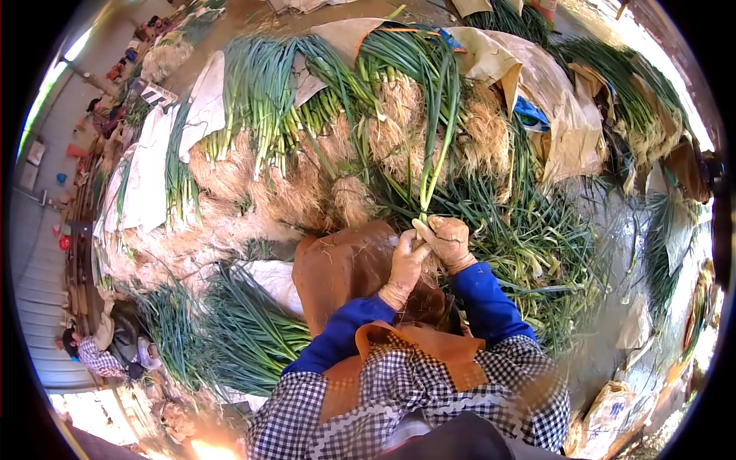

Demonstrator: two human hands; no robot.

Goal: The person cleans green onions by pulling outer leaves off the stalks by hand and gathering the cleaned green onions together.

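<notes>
Left hand [405,264]: grips your green onions [431,184]
Right hand [450,239]: closed on them
Green onions: gripped part hidden

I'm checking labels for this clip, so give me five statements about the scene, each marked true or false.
1. The left hand and right hand meet at some green stalks. True.
2. The hands wear gloves. False: both are bare.
3. The sleeves are red at the forearms. False: the sleeves are blue there.
4. Brown cloth lies beside the left hand. True.
5. The held stalks' leaves point toward the person. False: they point away.
</notes>
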